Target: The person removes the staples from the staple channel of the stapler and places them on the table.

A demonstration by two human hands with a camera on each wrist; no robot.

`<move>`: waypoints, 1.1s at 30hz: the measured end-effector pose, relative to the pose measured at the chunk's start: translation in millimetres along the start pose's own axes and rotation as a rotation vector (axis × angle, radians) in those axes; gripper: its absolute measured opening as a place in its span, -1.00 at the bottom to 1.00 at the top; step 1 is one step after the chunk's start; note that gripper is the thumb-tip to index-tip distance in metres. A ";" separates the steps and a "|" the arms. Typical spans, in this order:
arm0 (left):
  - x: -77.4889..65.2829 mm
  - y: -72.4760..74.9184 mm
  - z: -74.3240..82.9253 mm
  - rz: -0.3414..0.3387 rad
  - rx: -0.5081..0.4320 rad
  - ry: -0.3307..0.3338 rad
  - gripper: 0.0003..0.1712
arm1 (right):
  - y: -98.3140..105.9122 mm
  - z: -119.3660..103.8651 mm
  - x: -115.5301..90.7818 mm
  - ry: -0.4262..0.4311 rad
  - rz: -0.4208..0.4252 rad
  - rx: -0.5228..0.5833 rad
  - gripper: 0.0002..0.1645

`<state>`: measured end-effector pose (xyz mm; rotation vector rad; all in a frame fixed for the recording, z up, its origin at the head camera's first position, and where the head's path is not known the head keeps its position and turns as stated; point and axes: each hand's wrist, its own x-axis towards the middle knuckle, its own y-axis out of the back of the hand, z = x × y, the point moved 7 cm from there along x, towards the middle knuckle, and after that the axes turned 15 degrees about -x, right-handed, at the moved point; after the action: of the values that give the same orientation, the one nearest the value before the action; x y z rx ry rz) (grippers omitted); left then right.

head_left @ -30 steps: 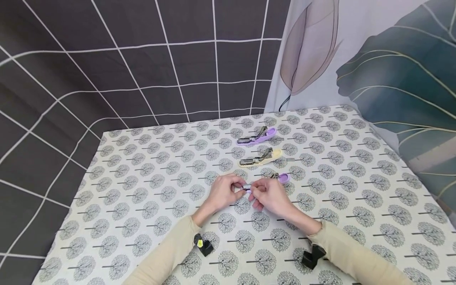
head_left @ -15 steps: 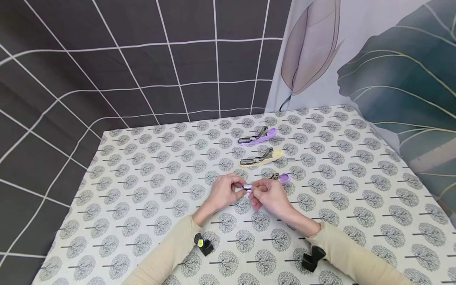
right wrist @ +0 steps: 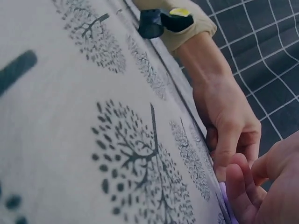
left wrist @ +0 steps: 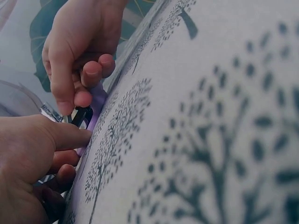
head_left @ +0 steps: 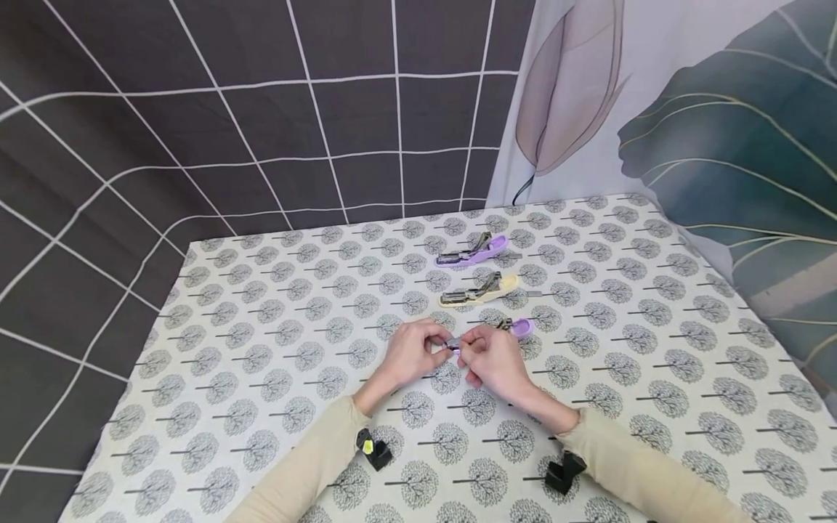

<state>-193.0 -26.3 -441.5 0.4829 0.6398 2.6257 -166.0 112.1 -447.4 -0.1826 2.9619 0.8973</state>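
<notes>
A purple stapler (head_left: 522, 328) lies opened up on the cloth, its handle end to the right and its middle covered by my right hand. My left hand (head_left: 412, 352) pinches its front end between thumb and fingers. My right hand (head_left: 493, 359) has thumb and forefinger pinched at a small grey strip of staples (head_left: 454, 341), right over the stapler's metal channel. The left wrist view shows the dark channel (left wrist: 83, 115) between both hands' fingertips. In the right wrist view, the fingers of the right hand (right wrist: 275, 186) mostly hide the stapler.
Behind the hands lie an opened cream stapler (head_left: 480, 290) and, farther back, another opened purple stapler (head_left: 472, 252). A grey strip (head_left: 533, 293) lies at the cream one's right end. A dark checked curtain (head_left: 346, 109) hangs behind the tree-print cloth (head_left: 275, 414).
My right hand has shifted slightly and its wrist has moved a little left; the grey strip between the fingertips looks tilted differently. My left hand keeps its hold on the stapler.
</notes>
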 end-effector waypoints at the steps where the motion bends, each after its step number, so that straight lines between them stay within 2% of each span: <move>1: -0.1 -0.1 -0.4 0.000 0.001 0.002 -0.76 | -0.5 0.0 0.1 0.006 0.005 -0.019 -0.93; 13: -0.9 -0.4 -1.9 -0.007 0.016 0.009 -0.76 | -0.7 0.5 -1.1 0.044 0.029 -0.072 -0.77; 33: -0.2 -0.6 -1.2 -0.006 0.012 0.006 -0.76 | 0.1 -1.1 -1.5 0.110 0.024 -0.094 -0.87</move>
<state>-193.1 -26.3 -442.9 0.4756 0.6584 2.6205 -164.5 111.7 -446.4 -0.2071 3.0292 1.0636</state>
